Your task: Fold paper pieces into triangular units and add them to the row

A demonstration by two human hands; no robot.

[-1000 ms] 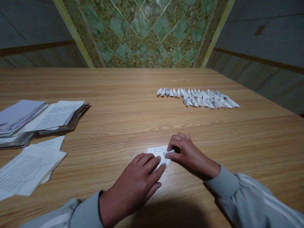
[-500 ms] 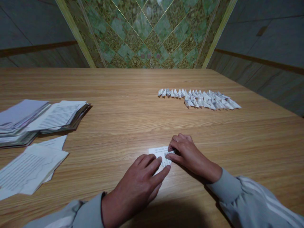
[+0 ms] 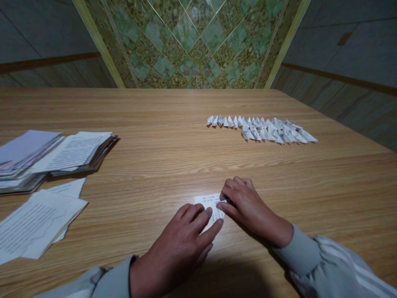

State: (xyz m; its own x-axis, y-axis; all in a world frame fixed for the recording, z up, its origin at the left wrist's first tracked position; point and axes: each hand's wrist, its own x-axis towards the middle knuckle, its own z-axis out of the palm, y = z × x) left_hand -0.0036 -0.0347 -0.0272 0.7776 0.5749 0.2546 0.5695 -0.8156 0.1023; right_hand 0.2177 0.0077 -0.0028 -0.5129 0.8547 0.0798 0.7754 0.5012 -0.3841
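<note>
A small printed sheet of paper (image 3: 214, 215), partly folded over, lies on the wooden table (image 3: 149, 165) in front of me. My left hand (image 3: 182, 236) rests on its near left part, fingers apart and laid down on the paper. At the sheet's right edge, my right hand (image 3: 245, 207) pinches the folded part between thumb and bent fingers. Both hands hide much of the sheet, so its full outline does not show.
Several small folded paper pieces (image 3: 266, 130) stand in two rows at the far right. On the left lies a thick pile of papers (image 3: 71, 153), with loose printed sheets (image 3: 43, 219) nearer to me. A patterned tile wall (image 3: 198, 45) rises behind the table.
Almost nothing differs. The whole view has shifted very slightly, and both hands keep the same hold on the paper.
</note>
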